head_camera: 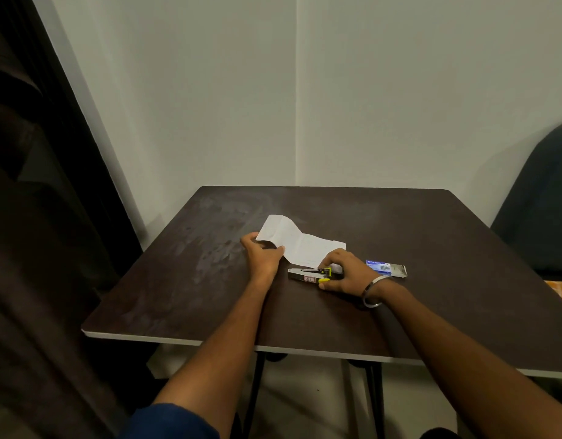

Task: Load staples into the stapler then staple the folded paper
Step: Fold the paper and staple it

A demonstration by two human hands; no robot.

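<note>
A white folded paper (297, 240) lies on the dark table (184, 280), its left end lifted. My left hand (263, 255) pinches that left end between thumb and fingers. A small metal stapler (306, 275) with yellow parts lies flat just in front of the paper. My right hand (344, 272), with a metal bangle on its wrist, grips the stapler's right, yellow end. A blue and white staple box (385, 268) lies to the right of that hand, its flap open.
The table stands in a corner of white walls. A dark curtain (35, 217) hangs on the left. A dark chair back (539, 210) stands at the right, with an orange item (561, 289) by the table's right edge.
</note>
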